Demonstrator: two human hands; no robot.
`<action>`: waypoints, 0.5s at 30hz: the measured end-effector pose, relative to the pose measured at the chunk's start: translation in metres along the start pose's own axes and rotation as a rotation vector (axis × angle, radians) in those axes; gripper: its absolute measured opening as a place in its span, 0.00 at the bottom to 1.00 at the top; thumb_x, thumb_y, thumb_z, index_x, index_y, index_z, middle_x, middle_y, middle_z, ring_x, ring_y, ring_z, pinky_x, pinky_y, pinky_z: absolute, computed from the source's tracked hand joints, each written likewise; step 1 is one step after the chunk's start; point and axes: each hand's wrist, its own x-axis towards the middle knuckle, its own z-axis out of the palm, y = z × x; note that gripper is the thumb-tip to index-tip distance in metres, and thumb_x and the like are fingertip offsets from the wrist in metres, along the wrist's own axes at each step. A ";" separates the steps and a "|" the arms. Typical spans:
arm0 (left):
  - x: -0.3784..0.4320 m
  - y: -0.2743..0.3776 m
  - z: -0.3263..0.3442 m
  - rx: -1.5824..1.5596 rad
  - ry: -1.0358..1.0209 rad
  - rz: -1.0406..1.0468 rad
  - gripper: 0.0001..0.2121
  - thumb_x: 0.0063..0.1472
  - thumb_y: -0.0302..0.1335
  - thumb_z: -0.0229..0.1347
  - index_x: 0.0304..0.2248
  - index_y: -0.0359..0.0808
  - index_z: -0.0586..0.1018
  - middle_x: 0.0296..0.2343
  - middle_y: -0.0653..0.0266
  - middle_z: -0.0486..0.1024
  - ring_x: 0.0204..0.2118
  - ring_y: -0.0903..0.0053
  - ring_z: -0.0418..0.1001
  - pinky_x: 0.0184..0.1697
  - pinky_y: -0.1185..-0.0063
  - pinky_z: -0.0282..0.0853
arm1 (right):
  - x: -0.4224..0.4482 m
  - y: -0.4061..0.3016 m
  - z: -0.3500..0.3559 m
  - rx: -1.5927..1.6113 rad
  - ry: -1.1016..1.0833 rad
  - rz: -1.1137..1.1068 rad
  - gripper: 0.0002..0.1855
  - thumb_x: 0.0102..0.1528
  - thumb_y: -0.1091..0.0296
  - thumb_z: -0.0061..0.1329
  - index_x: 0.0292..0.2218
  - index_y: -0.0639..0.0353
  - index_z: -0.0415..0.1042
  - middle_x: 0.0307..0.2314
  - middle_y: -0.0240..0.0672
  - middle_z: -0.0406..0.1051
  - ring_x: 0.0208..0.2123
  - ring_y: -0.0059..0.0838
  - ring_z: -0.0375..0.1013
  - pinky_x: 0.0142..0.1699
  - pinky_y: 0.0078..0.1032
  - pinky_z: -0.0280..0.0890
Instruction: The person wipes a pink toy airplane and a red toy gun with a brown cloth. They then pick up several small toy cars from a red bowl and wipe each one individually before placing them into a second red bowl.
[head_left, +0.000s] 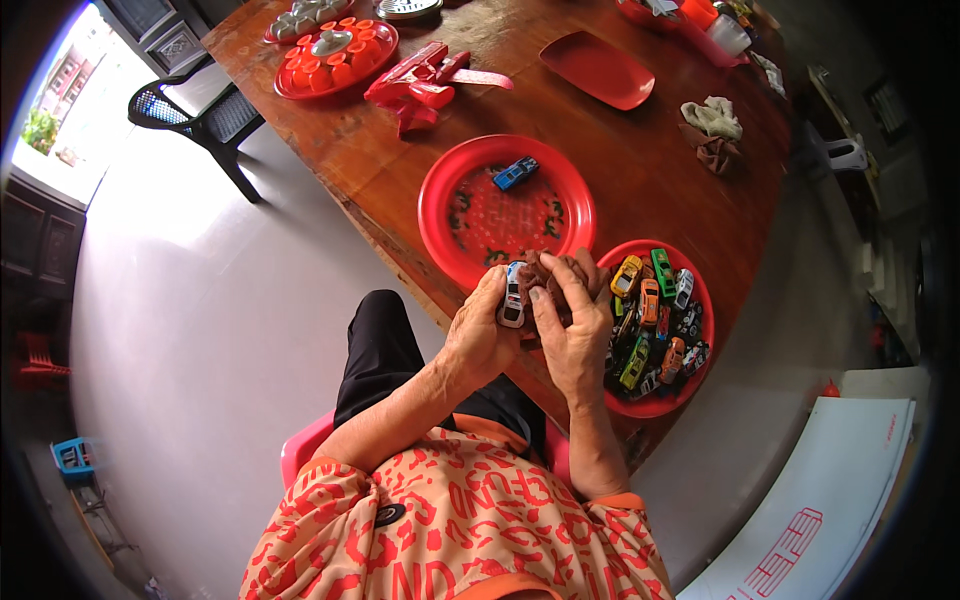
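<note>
Between thumb and fingers, my left hand (480, 319) grips a small white toy car (513, 295) with dark windows. My right hand (574, 322) holds a crumpled brown cloth (541, 281) up against the car's side. Both hands are over the near edge of the table, just in front of a large red round tray (433, 217) with a printed bottom. A blue toy car (516, 174) lies inside that tray. To the right of my right hand, a red basin (703, 375) is heaped with toy cars in several colours, such as an orange toy car (649, 302).
On the wooden table (660, 202) are a pink-red toy gun (420, 82), a red oblong tray (598, 69), wadded cloths (712, 131) and a red plate of orange cups (285, 86). A dark armchair (202, 112) stands left of the table. A white chest (832, 480) is at lower right.
</note>
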 end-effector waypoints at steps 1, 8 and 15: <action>0.000 0.001 -0.003 0.011 0.010 0.012 0.17 0.68 0.40 0.38 0.50 0.39 0.67 0.45 0.63 0.71 0.47 0.71 0.69 0.54 0.67 0.64 | -0.004 0.001 0.001 -0.020 -0.020 -0.003 0.21 0.48 0.78 0.53 0.45 0.63 0.71 0.41 0.49 0.65 0.41 0.45 0.65 0.47 0.35 0.64; 0.016 -0.002 -0.032 -0.048 -0.012 0.031 0.18 0.68 0.38 0.40 0.52 0.38 0.66 0.35 0.63 0.73 0.38 0.75 0.72 0.44 0.74 0.71 | -0.042 -0.007 -0.001 -0.265 -0.133 -0.056 0.24 0.44 0.78 0.57 0.46 0.61 0.72 0.47 0.64 0.61 0.50 0.58 0.64 0.54 0.39 0.61; 0.006 0.005 -0.020 -0.021 -0.150 0.017 0.20 0.66 0.38 0.44 0.54 0.39 0.65 0.41 0.63 0.71 0.43 0.76 0.70 0.49 0.74 0.67 | -0.013 -0.010 -0.023 0.108 -0.209 0.033 0.20 0.45 0.80 0.55 0.43 0.58 0.74 0.45 0.47 0.66 0.44 0.40 0.68 0.52 0.34 0.62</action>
